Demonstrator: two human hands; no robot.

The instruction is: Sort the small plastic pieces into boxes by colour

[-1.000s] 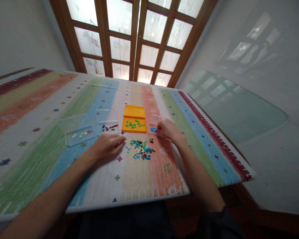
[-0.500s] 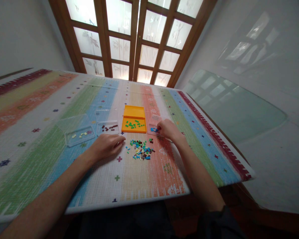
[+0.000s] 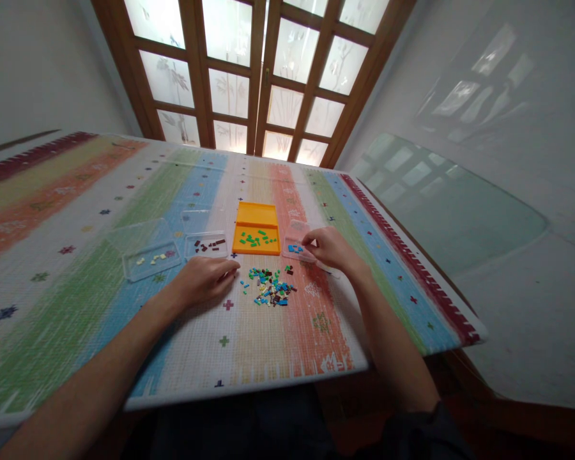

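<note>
My right hand [image 3: 330,246] hovers over the right rim of a small clear box [image 3: 291,257] holding several blue toy bricks [image 3: 294,248]. Its thumb and forefinger are bent together in a pinch; whatever may be between them is too small to see. My left hand [image 3: 208,278] rests on the cloth, left of a mixed pile of tiny toy bricks [image 3: 271,287] in blue, green, brown and pale yellow. The left fingers are curled together, with their undersides hidden. Behind the pile lies an opened orange case [image 3: 234,248] with green bricks [image 3: 256,239] in it.
Left of the orange case stands a clear box [image 3: 186,249] with brown bricks [image 3: 211,245]. Farther left is another clear box [image 3: 130,276] with pale yellow bricks [image 3: 156,258], its lid raised. A striped cloth [image 3: 268,345] covers the table. Wooden doors [image 3: 259,83] stand beyond it.
My right hand has shifted slightly to the right over the box, and more of the blue bricks show. The left hand keeps its place beside the pile.
</note>
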